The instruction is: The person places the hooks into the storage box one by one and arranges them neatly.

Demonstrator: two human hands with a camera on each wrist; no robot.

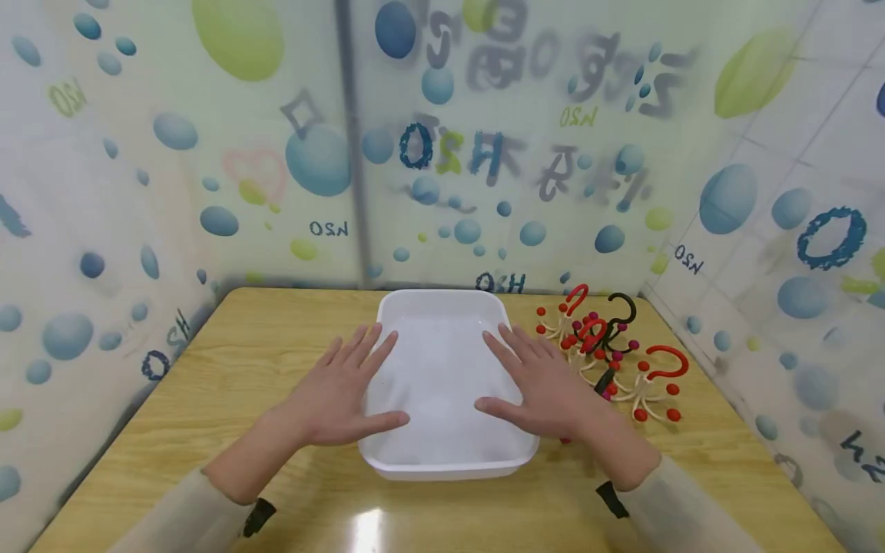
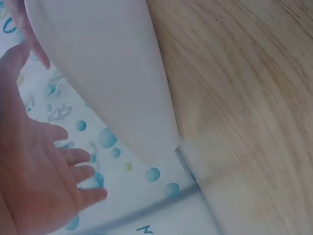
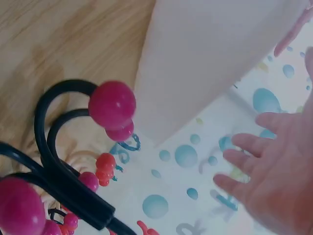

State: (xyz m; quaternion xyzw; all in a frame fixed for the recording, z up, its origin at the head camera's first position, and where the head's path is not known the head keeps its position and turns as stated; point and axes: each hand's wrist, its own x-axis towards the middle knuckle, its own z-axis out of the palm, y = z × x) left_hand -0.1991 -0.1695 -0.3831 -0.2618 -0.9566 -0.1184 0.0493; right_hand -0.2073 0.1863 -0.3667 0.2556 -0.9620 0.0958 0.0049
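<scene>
Yellow wood makes up the tabletop [image 1: 442, 518], walled in by printed sheeting. Nearest, two pale sleeves [image 1: 187, 511] reach in from the bottom, with a dark strip [image 1: 259, 518] by each wrist. Past them, the left hand [image 1: 335, 399] and right hand [image 1: 546, 388] hover at either side of a white tray [image 1: 449, 384], their fingers straight and fanned apart. Both thumbs point inward over the tray; each index fingertip also shows above it, and its far rim lies beyond all the fingertips. Both wrist views show a gap between the fingers and the tray's side. Right of the tray, partly behind the right hand, stand red-handled massagers [image 1: 669, 374] and a black massager [image 3: 73, 191] with magenta balls. At the back, the sheeting [image 1: 276, 253] carries blue and green bubbles and backward lettering [image 1: 449, 150].
</scene>
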